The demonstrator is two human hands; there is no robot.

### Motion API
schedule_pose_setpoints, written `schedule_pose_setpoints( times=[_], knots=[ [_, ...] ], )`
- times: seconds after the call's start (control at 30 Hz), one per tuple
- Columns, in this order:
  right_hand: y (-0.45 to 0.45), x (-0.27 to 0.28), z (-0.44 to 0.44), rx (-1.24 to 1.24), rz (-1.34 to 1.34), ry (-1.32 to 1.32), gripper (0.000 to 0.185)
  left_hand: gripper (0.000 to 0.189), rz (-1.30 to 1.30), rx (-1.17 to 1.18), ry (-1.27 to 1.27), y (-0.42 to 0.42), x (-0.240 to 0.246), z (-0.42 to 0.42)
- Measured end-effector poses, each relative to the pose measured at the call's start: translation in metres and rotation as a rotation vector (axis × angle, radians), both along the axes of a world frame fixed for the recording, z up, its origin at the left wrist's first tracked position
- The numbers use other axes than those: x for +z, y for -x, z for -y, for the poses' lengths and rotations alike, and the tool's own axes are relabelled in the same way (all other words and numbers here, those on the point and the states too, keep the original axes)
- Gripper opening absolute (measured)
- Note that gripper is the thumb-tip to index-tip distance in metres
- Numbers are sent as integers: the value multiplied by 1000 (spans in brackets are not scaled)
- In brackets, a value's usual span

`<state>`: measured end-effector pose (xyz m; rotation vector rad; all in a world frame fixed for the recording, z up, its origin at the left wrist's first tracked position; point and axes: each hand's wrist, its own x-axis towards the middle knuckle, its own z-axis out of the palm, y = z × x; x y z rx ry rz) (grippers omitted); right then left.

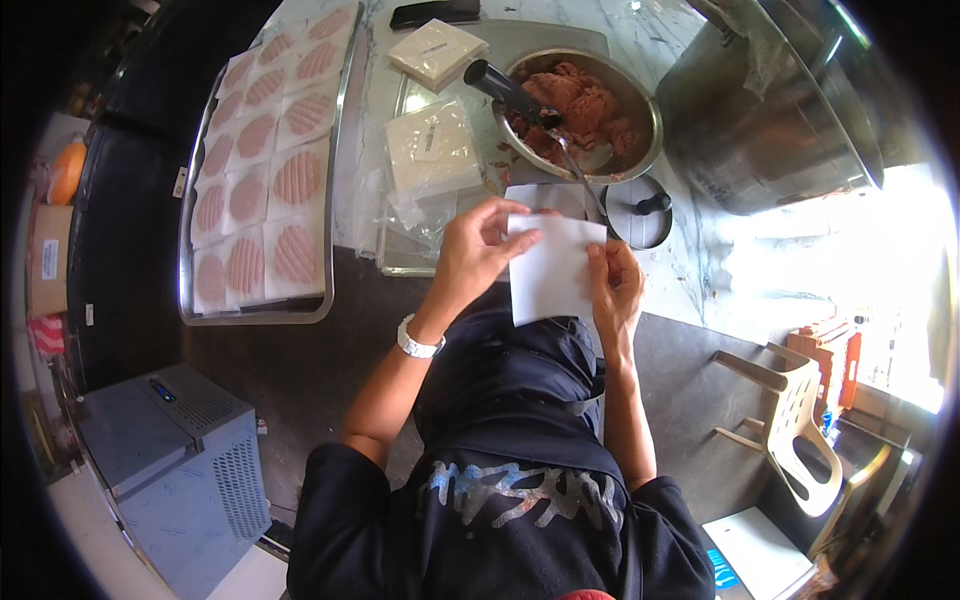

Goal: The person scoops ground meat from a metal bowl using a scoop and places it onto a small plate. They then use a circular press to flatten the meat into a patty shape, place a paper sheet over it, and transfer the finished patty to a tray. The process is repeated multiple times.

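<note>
A square white paper sheet (555, 274) is held by its upper left part in my left hand (480, 247) and by its right edge in my right hand (619, 281). Behind it lies another pale sheet (536, 196) at the table edge. A round burger press (637, 214) with a black knob is just beyond my right hand. Farther off, a steel bowl (651, 135) holds raw minced meat (574, 97), a metal spoon (577, 165) and a black-handled tool (499, 84). Ridged raw patties (298, 178) on paper squares cover a metal tray (330, 277) at left.
Plastic-wrapped paper stacks (435, 146) rest on and beside a clear tray (409, 271). A large steel pot (735, 127) stands at the right of the marble table (682, 270). A phone (435, 13) lies at the back. A plastic chair (795, 420) is on the floor at right.
</note>
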<state>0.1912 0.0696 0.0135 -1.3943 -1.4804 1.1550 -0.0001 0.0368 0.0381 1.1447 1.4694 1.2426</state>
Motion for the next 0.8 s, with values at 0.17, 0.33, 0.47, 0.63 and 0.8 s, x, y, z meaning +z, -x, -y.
schedule_pose_setpoints(
  times=[0.17, 0.33, 0.47, 0.63, 0.8],
  knots=[
    [3, -14, -14, 23, 91, -82, 23, 17, 237, 224, 143, -11, -23, 6],
    [13, -4, -30, 16, 306, -186, 20, 19, -295, 419, -81, -24, -43, -4],
    [14, -2, -45, 62, 576, -295, 14, 19, -421, 455, -38, -27, -45, -5],
    [16, -18, -52, 74, 653, -386, 12, 14, -672, 503, -112, -30, -54, -11],
    [21, -28, -52, 41, 711, -435, 16, 11, -760, 474, -90, -30, -60, -11]
  ],
)
